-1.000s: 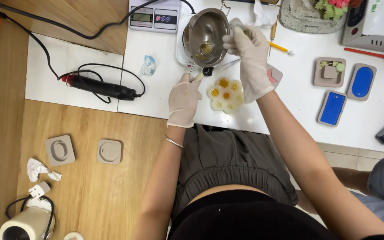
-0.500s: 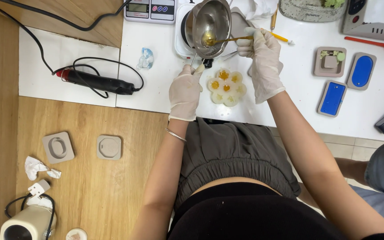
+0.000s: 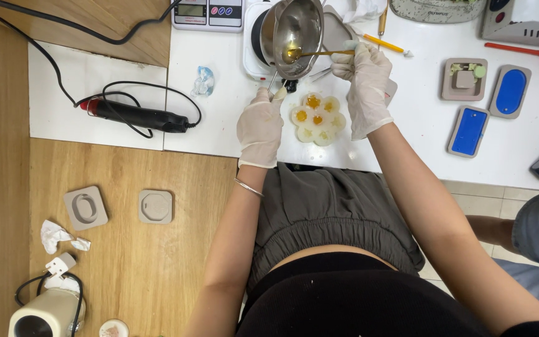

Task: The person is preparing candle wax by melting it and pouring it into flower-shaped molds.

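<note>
The left hand [image 3: 259, 126] grips the tilted steel pot [image 3: 293, 34] by its handle, pooling amber liquid so the right hand [image 3: 365, 81] pinching a spoon [image 3: 313, 53] can scoop above the flower mould [image 3: 318, 118].

White table [image 3: 407, 143] bears flower mould [image 3: 318, 118], blue moulds [image 3: 468, 130], scale [image 3: 208, 14].

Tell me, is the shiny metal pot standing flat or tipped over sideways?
Tipped. The metal pot leans so its inside faces the camera, a little amber liquid pooled low, while the left hand holds its handle.
</note>
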